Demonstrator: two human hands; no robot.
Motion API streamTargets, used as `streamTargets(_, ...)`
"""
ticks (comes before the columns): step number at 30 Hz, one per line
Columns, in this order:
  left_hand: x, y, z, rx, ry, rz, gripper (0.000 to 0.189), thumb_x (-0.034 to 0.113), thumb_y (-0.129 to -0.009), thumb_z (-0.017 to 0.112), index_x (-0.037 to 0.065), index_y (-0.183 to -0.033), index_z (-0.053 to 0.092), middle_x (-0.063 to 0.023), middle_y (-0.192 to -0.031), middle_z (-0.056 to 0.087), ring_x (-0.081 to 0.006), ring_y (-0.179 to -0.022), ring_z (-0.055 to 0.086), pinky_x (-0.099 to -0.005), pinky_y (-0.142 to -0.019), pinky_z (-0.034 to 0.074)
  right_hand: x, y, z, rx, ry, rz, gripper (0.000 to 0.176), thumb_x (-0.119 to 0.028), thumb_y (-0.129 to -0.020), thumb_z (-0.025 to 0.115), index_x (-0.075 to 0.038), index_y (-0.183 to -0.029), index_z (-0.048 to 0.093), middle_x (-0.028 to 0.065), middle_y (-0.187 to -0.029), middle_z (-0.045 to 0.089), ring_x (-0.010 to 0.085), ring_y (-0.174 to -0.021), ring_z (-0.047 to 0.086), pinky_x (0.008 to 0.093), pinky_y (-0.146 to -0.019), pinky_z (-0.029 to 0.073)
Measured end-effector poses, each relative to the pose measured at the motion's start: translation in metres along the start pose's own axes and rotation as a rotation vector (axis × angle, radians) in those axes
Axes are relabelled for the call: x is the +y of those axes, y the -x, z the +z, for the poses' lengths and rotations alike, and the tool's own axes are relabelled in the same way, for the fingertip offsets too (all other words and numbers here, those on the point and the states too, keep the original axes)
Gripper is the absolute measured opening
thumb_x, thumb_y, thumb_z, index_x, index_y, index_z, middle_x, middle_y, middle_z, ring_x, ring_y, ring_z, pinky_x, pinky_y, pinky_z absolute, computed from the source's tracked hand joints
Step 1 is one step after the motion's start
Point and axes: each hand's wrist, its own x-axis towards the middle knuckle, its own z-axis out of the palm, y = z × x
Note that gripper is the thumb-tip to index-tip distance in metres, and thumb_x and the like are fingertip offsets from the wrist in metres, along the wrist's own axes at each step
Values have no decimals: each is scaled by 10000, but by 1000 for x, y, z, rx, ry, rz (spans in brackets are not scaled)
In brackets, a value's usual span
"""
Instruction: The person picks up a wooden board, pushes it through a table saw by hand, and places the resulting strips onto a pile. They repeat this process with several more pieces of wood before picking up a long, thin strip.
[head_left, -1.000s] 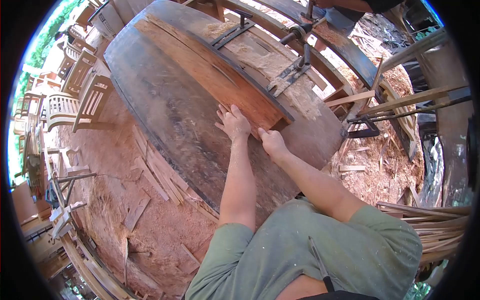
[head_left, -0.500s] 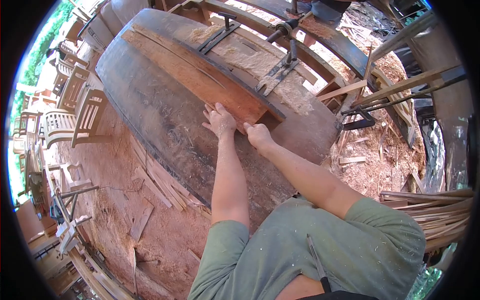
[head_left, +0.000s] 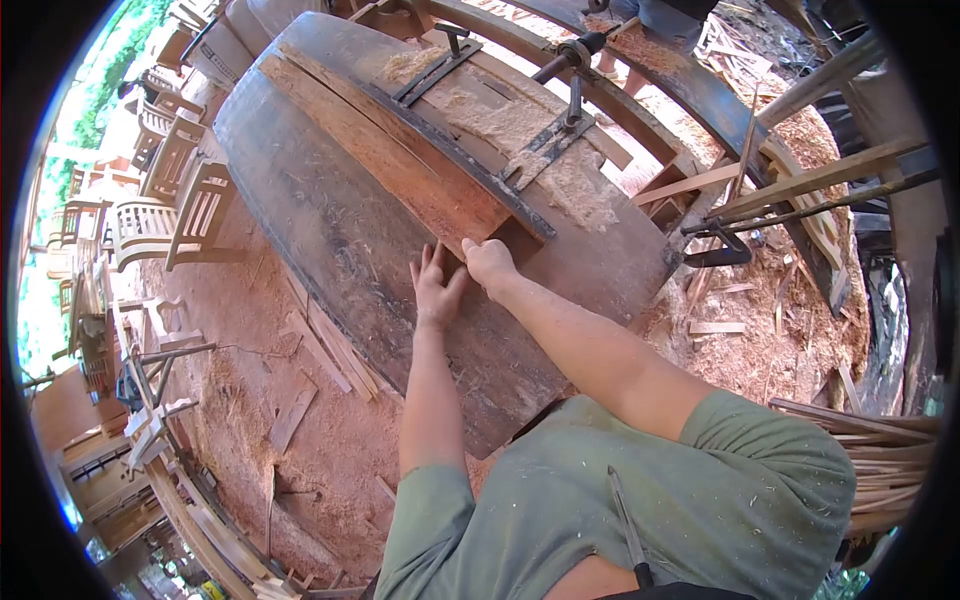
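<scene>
A long reddish-brown wooden board (head_left: 400, 165) lies on a broad dark tabletop (head_left: 330, 215), beside a dark straight rail (head_left: 470, 168). At the board's near corner my right hand (head_left: 487, 267) is closed, its thumb against the end and the other fingers mostly hidden. My left hand (head_left: 436, 290) rests on the tabletop just left of it, fingers spread, the tips close to the board's lower edge. Whether those tips touch the wood is hard to tell. Sawdust lies behind the rail, around two metal clamp bars (head_left: 545, 152).
Wooden chairs (head_left: 200, 215) stand at the left. Wood strips (head_left: 865, 455) are piled at the lower right. Long bars (head_left: 820, 190) jut in from the right. Another person's legs (head_left: 672, 20) show at the top. Sawdust and offcuts (head_left: 292, 420) cover the floor.
My left hand has slid off the board's edge onto the tabletop, fingers spreading. My right hand stays at the corner. The slit between board and rail looks different, and the view has shifted slightly.
</scene>
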Motion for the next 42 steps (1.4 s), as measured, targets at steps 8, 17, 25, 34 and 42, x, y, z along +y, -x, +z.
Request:
streamTargets(8, 16, 8, 25, 227, -212, -110, 444, 358, -982, 541, 70, -1311, 616, -35, -1472, 516, -263, -1436, 362, -489, -1212, 152, -16, 13, -11, -80, -6, 73, 478, -356, -937, 566, 106, -935, 691, 274, -873, 700, 378, -885, 699, 437, -761, 528)
streamTargets(17, 14, 7, 23, 250, -353, -16, 359, 321, -936, 600, -4, -902, 748, -40, -1377, 587, -296, -1375, 436, -565, -1179, 195, -27, 28, -15, 35, -19, 56, 474, -357, -951, 537, 79, -889, 710, 303, -875, 686, 415, -916, 685, 453, -799, 519)
streamTargets(25, 4, 8, 26, 263, -316, -23, 300, 310, -916, 606, 49, -914, 754, 12, -1404, 555, -232, -1404, 391, -544, -1181, 194, -14, 30, 13, 103, 36, 23, 501, -363, -974, 477, 53, -824, 713, 273, -791, 685, 429, -886, 673, 481, -820, 514)
streamTargets(34, 10, 6, 16, 251, -407, 45, 217, 241, -816, 646, 119, -965, 746, 21, -1312, 594, -220, -1327, 467, -518, -1122, 255, -16, 30, 16, 206, 142, -19, 477, -333, -976, 476, 47, -804, 708, 263, -781, 685, 428, -848, 677, 478, -791, 513)
streamTargets(42, 6, -2, 14, 289, -396, 97, 202, 226, -804, 658, 127, -956, 749, 33, -1197, 629, -202, -1231, 516, -489, -1081, 295, -35, 30, 10, 122, 94, 53, 510, -365, -976, 473, 86, -897, 699, 340, -935, 664, 462, -990, 649, 496, -873, 504)
